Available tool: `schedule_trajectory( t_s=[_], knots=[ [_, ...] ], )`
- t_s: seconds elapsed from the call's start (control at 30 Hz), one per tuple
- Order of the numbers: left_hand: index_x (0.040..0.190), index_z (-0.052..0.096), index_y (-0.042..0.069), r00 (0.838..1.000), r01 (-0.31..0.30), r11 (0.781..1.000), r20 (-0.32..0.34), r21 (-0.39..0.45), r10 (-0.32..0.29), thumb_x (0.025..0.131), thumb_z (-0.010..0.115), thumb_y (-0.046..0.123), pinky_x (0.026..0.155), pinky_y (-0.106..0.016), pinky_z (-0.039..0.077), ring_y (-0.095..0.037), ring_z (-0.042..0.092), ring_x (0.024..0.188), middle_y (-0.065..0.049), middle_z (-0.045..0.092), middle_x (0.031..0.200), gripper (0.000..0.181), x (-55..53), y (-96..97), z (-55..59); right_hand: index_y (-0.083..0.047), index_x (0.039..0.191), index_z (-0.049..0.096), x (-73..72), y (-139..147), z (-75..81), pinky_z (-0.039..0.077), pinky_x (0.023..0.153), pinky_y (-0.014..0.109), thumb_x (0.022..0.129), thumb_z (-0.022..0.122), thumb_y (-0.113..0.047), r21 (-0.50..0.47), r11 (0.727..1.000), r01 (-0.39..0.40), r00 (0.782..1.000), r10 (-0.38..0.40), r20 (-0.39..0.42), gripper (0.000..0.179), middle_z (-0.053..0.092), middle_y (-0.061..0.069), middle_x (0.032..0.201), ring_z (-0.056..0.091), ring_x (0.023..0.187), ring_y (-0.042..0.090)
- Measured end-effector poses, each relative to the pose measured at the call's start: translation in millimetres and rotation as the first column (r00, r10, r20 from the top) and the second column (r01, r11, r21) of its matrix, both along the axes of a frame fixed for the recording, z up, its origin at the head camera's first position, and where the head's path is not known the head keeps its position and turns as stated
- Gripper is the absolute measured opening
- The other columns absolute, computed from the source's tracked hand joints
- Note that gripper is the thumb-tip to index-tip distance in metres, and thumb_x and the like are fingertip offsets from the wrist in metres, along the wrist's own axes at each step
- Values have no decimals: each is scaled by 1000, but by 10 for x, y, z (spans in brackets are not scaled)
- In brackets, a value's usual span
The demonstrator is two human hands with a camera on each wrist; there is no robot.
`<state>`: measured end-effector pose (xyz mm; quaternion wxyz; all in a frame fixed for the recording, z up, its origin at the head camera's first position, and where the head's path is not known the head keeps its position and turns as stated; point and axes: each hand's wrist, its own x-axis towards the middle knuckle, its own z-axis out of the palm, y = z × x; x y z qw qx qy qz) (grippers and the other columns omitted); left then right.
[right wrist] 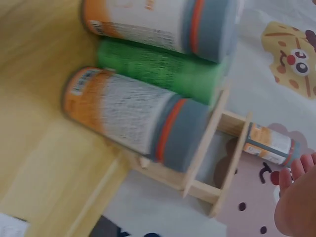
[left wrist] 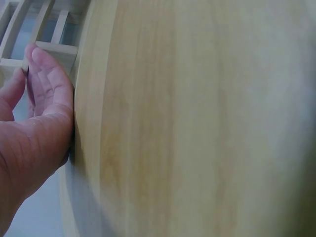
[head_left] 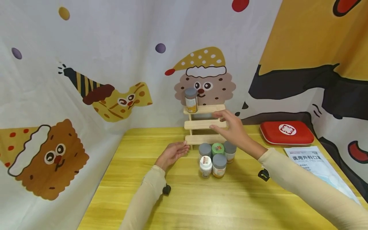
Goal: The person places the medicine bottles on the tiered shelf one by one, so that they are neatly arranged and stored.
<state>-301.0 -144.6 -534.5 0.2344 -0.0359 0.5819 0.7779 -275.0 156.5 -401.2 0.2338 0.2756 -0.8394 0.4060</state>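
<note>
A three-step wooden rack (head_left: 204, 124) stands at the back of the table. My left hand (head_left: 173, 152) pinches the left end of its lowest step between thumb and fingers. Beside the rack's right end, my right hand (head_left: 232, 126) hovers with thumb and fingers spread and nothing between them. One grey-lidded bottle (head_left: 191, 101) stands upright on the left of the top step. On the table before the rack, three more grey-lidded bottles (head_left: 219, 164) cluster around a green bottle (head_left: 218, 149) and a small white bottle (head_left: 205, 166). In the right wrist view, the green bottle (right wrist: 158, 71) lies between grey-lidded ones.
A red case (head_left: 287, 132) with a white emblem lies at the table's back right. In front of it is a white and blue printed packet (head_left: 319, 166), partly behind the right sleeve. A cartoon-printed curtain (head_left: 126, 41) hangs close behind the rack.
</note>
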Motion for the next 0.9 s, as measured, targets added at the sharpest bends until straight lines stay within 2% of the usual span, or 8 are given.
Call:
schedule_trajectory(
  t_s=[0.13,0.37,0.63,0.9],
  knots=[
    [132,61,-3,1000,2,1000,-10,2,-2,110,59,18,90,-24,64,-9,75,93,1,80,100,30,6,-13,-1,-10,131,69,90,106,-113,57,96,42,90,87,-19,-2,1000,4,1000,-4,23,45,71,5,126,66,117,23],
    [128,63,-2,1000,-9,1000,-18,-4,9,110,59,18,90,-24,64,-9,75,93,0,80,99,27,4,3,-17,-12,131,69,265,237,-295,56,96,43,91,86,-20,22,1000,21,998,-22,60,45,71,4,126,65,118,21],
    [134,61,-5,1000,0,1000,-28,-10,-1,110,59,19,95,-27,63,-10,75,95,-1,80,103,33,7,7,-31,-12,129,70,476,283,-428,57,82,31,86,91,-18,75,997,29,999,-32,42,48,72,3,118,67,105,21],
    [139,58,-5,1000,-6,1000,-13,-17,5,110,60,20,92,-25,63,-10,74,95,0,79,102,39,-10,1,-44,-10,127,68,693,291,-596,55,68,29,83,93,-15,67,998,-3,997,-2,78,51,69,6,104,61,91,17]
  ],
)
